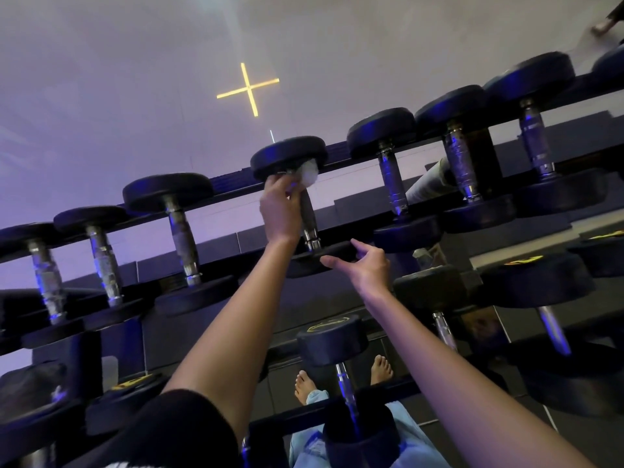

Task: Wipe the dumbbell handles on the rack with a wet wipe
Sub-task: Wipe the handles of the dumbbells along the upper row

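Your left hand (pixel 282 207) reached up to the top tier of the rack (pixel 233 184) and curled its fingers round the far end of a dumbbell handle (pixel 309 214). It held a bunched white wet wipe (pixel 309 172) against the metal, just under the dumbbell's far black head (pixel 288 157). The wipe showed above your fingers, touching both the handle and that head.

Your right hand (pixel 364 265) was lower and nearer to you, its fingers fairly straight and spread. The thumb and forefinger lay against the edge of the same dumbbell's near head (pixel 334 251). It gripped nothing that could be made out.

This dumbbell lay across the two rails of the rack in a row of other dumbbells (pixel 179 228), with three to its left and more to its right, all with black round heads and shiny handles. A lower tier held more dumbbells (pixel 332 339) with yellow markings on their heads.

A black sleeve (pixel 175 430) covered your left upper arm. Below the rack were your bare feet (pixel 305 386) and light blue trousers (pixel 415 444). A yellow cross (pixel 248 89) glowed on the pale wall behind.
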